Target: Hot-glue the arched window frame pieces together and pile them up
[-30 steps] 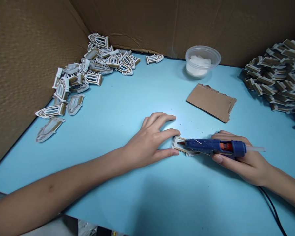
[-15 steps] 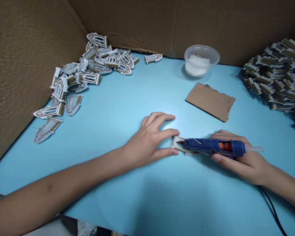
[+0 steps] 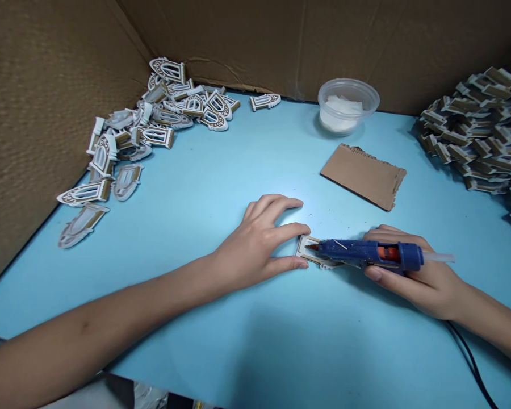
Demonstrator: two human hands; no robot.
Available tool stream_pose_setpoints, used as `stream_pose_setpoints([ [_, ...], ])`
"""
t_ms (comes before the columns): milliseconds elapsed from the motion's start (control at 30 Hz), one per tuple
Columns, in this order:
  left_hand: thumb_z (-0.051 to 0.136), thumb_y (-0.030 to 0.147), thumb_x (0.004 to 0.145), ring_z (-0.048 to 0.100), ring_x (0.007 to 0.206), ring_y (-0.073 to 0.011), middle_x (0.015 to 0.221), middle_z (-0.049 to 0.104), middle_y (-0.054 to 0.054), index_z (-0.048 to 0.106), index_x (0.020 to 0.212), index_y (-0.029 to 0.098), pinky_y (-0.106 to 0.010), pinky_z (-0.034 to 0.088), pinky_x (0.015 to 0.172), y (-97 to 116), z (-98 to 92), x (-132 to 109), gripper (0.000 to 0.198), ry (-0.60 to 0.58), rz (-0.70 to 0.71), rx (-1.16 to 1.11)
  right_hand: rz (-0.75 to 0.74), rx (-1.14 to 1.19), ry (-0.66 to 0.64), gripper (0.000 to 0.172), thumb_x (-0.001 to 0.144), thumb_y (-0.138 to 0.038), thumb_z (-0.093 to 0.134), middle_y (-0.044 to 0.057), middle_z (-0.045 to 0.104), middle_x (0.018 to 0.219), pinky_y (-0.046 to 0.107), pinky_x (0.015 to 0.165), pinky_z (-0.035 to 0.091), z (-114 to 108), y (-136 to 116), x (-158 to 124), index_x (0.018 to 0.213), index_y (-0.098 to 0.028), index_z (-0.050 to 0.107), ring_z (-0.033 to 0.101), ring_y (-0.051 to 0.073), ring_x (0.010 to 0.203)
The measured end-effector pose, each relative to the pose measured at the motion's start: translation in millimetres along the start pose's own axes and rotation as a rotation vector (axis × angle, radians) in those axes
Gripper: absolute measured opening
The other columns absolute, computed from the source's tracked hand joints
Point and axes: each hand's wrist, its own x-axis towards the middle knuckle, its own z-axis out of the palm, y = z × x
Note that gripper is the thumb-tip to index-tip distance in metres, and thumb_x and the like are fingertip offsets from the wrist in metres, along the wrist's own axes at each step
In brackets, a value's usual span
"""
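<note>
My left hand [image 3: 255,244] rests on the blue tabletop, its index finger and thumb at the left end of a small window-shaped frame piece [image 3: 309,251] in white and brown. My right hand [image 3: 413,275] is shut around a blue hot glue gun [image 3: 366,254]. The gun's nozzle points left and sits just over the piece, and a glue stick sticks out of its back. The gun hides much of the piece.
A heap of window pieces [image 3: 153,128] lies at the back left, and a stack of them [image 3: 477,130] at the right. A plastic tub [image 3: 348,106] of white material and a torn cardboard sheet [image 3: 364,176] lie ahead. Cardboard walls [image 3: 46,113] bound the blue table [image 3: 187,267].
The whole view has drifted slightly left. Both hands keep the same hold, and the glue gun stays over the piece.
</note>
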Motion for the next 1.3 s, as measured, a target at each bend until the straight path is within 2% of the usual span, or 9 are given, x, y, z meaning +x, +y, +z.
stream_pose_setpoints([
  [533, 0.069, 0.06, 0.093, 0.043, 0.14, -0.0336, 0.152, 0.051, -0.013, 0.071, 0.125, 0.026, -0.055, 0.041, 0.115, -0.2, 0.6, -0.2, 0.047, 0.001, 0.001, 0.013, 0.001, -0.016, 0.018, 0.022, 0.103, -0.032, 0.06, 0.0, 0.055, 0.073, 0.034, 0.064, 0.036, -0.1, -1.6, -0.2, 0.085, -0.022, 0.053, 0.049, 0.017, 0.066],
  [933, 0.069, 0.06, 0.093, 0.044, 0.14, -0.0341, 0.152, 0.051, -0.013, 0.071, 0.126, 0.025, -0.055, 0.041, 0.114, -0.4, 1.4, 0.0, 0.048, 0.007, 0.01, 0.014, -0.002, 0.01, -0.006, 0.015, 0.104, -0.029, 0.06, 0.0, 0.056, 0.076, 0.034, 0.066, 0.035, -0.8, -0.7, -1.0, 0.091, -0.022, 0.055, 0.049, 0.018, 0.068],
  [1300, 0.069, 0.06, 0.093, 0.045, 0.139, -0.0338, 0.151, 0.051, -0.013, 0.071, 0.125, 0.025, -0.055, 0.041, 0.114, -0.6, 1.5, -0.2, 0.047, 0.018, 0.017, 0.024, 0.006, 0.013, 0.004, 0.019, 0.104, -0.028, 0.06, 0.0, 0.055, 0.077, 0.033, 0.068, 0.035, 1.0, 0.1, -1.7, 0.087, -0.021, 0.053, 0.047, 0.017, 0.071],
])
